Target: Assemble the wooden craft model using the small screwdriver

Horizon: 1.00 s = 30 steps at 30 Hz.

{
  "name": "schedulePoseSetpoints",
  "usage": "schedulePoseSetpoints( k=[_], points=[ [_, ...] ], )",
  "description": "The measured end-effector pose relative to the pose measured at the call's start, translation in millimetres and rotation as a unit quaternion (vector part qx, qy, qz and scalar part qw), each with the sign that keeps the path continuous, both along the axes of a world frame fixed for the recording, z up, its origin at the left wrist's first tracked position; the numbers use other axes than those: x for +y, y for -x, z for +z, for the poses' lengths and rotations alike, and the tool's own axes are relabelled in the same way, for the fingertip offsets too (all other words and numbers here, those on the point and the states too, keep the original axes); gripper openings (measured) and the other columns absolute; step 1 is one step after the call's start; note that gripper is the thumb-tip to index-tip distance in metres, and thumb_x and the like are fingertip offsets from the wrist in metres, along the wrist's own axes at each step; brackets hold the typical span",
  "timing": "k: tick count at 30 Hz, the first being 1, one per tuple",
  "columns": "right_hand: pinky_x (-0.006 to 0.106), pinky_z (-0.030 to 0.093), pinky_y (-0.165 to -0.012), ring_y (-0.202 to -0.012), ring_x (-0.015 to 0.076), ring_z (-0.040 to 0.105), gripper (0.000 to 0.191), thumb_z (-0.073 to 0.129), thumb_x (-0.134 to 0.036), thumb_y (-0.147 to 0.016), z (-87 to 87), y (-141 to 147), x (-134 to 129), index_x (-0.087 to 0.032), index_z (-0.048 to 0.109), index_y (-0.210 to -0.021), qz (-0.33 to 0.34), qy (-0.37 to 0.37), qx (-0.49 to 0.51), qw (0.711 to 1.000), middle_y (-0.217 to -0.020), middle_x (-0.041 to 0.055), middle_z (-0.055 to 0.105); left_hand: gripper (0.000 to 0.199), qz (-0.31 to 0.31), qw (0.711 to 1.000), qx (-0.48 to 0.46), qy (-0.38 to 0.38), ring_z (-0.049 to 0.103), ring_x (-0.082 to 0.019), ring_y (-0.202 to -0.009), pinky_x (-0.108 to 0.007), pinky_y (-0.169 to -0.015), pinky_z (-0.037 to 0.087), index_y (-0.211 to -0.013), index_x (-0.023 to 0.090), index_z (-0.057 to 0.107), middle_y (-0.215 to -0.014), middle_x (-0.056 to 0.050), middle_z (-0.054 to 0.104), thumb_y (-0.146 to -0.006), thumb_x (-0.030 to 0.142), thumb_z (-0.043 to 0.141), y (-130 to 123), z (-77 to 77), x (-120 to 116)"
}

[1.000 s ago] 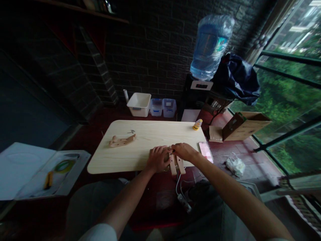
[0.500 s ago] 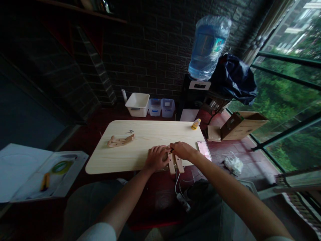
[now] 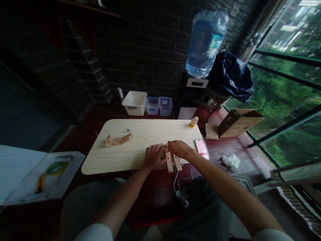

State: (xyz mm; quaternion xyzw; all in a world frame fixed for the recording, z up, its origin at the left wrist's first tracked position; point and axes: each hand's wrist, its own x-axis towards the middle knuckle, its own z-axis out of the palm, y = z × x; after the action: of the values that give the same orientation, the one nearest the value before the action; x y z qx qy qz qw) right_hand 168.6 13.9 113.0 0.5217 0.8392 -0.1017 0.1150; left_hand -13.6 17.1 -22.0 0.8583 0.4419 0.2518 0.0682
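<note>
My left hand [image 3: 154, 157] is wrapped over a wooden assembly [image 3: 170, 163] at the table's near edge and presses it down. Two pale legs with dark holes stick out from the assembly toward me. My right hand [image 3: 179, 149] is closed at the far end of those legs, close to my left thumb. A small dark thing shows at its fingertips, too small to name. Another wooden piece [image 3: 117, 140], with a bar along it, lies to the left on the table [image 3: 135, 129]. Beyond it are several small dark metal parts [image 3: 127, 130].
A yellow-capped bottle [image 3: 193, 122] and a phone [image 3: 202, 149] are on the table's right side. On the floor stand a cardboard box [image 3: 232, 124], plastic bins [image 3: 135, 102] and a water dispenser [image 3: 193, 90]. A power strip [image 3: 182, 199] with cables lies below the near edge.
The view has shifted slightly, so everything sits a little further left. Both hands stay at the wooden assembly; my right fingers have turned slightly around the small dark thing.
</note>
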Motion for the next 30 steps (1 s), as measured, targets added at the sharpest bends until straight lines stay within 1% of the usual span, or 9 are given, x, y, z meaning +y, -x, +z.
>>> schedulePoseSetpoints(
  k=[4, 7, 9, 13, 16, 22, 27, 30],
  points=[
    [0.032, 0.053, -0.088, -0.11, 0.0249, 0.07, 0.031, 0.055, -0.027, -0.1, 0.0, -0.5, -3.4, -0.017, 0.055, -0.13, 0.014, -0.003, 0.005, 1.0, -0.118, 0.0153, 0.073, 0.035, -0.004, 1.0, -0.001, -0.003, 0.052, -0.028, -0.126, -0.048, -0.108, 0.037, -0.121, 0.032, 0.06, -0.136, -0.004, 0.06, -0.087, 0.04, 0.063, 0.0, 0.7, -1.0],
    [0.034, 0.054, -0.087, -0.109, 0.0257, 0.071, 0.03, 0.051, -0.021, -0.101, 0.5, 0.4, -3.5, -0.018, 0.056, -0.13, 0.022, -0.019, -0.01, 1.0, -0.119, 0.0148, 0.073, 0.032, -0.004, 1.0, -0.001, -0.004, 0.052, -0.028, -0.126, -0.048, -0.108, 0.037, -0.119, 0.031, 0.061, -0.136, -0.005, 0.06, -0.088, 0.039, 0.063, -0.2, 0.9, -1.0],
    [0.034, 0.054, -0.087, -0.108, 0.0262, 0.071, 0.028, 0.049, -0.021, -0.101, 0.4, 0.9, -2.0, -0.017, 0.058, -0.128, 0.026, -0.017, -0.022, 0.999, -0.118, 0.0153, 0.073, 0.032, -0.005, 1.0, -0.001, -0.002, 0.052, -0.028, -0.126, -0.048, -0.109, 0.036, -0.119, 0.031, 0.061, -0.136, -0.004, 0.06, -0.088, 0.039, 0.062, -0.2, 0.4, -0.6],
    [0.033, 0.053, -0.088, -0.108, 0.0267, 0.071, 0.027, 0.052, -0.026, -0.101, 0.5, 1.1, 1.8, -0.016, 0.06, -0.125, 0.015, -0.002, -0.026, 1.0, -0.114, 0.0165, 0.074, 0.036, 0.0, 1.0, 0.003, 0.004, 0.05, -0.029, -0.128, -0.049, -0.108, 0.036, -0.121, 0.032, 0.059, -0.139, -0.004, 0.058, -0.087, 0.04, 0.064, 0.4, -1.9, 0.9],
    [0.032, 0.054, -0.086, -0.107, 0.0274, 0.071, 0.028, 0.052, -0.029, -0.102, 1.3, 1.6, 1.9, -0.014, 0.061, -0.124, 0.008, -0.005, -0.026, 1.0, -0.113, 0.0177, 0.074, 0.036, 0.003, 1.0, 0.004, 0.007, 0.05, -0.029, -0.128, -0.049, -0.108, 0.036, -0.121, 0.032, 0.06, -0.14, -0.004, 0.057, -0.086, 0.04, 0.064, 1.1, -3.1, 1.8],
    [0.031, 0.054, -0.084, -0.106, 0.0271, 0.072, 0.03, 0.054, -0.032, -0.101, 0.7, 1.1, -0.3, -0.013, 0.06, -0.124, -0.001, 0.002, -0.021, 1.0, -0.113, 0.0189, 0.073, 0.037, -0.001, 1.0, 0.001, 0.005, 0.05, -0.029, -0.128, -0.049, -0.108, 0.037, -0.123, 0.032, 0.06, -0.14, -0.004, 0.057, -0.087, 0.041, 0.063, 1.8, -1.2, 0.4],
    [0.032, 0.054, -0.084, -0.107, 0.0263, 0.072, 0.033, 0.055, -0.028, -0.1, 2.2, -0.7, -1.5, -0.017, 0.055, -0.132, 0.014, 0.0, -0.013, 1.0, -0.113, 0.0156, 0.074, 0.039, -0.002, 1.0, -0.004, -0.001, 0.051, -0.029, -0.127, -0.049, -0.107, 0.037, -0.124, 0.032, 0.059, -0.138, -0.005, 0.059, -0.086, 0.039, 0.065, 1.4, 0.1, -1.1],
    [0.034, 0.054, -0.087, -0.109, 0.0266, 0.071, 0.031, 0.051, -0.024, -0.101, 3.5, 1.8, -2.9, -0.018, 0.057, -0.131, 0.026, -0.005, -0.025, 0.999, -0.116, 0.0158, 0.073, 0.035, -0.005, 1.0, -0.004, -0.002, 0.051, -0.028, -0.127, -0.049, -0.108, 0.037, -0.121, 0.032, 0.059, -0.137, -0.004, 0.059, -0.087, 0.04, 0.064, 1.5, 0.3, -1.0]
  ],
)
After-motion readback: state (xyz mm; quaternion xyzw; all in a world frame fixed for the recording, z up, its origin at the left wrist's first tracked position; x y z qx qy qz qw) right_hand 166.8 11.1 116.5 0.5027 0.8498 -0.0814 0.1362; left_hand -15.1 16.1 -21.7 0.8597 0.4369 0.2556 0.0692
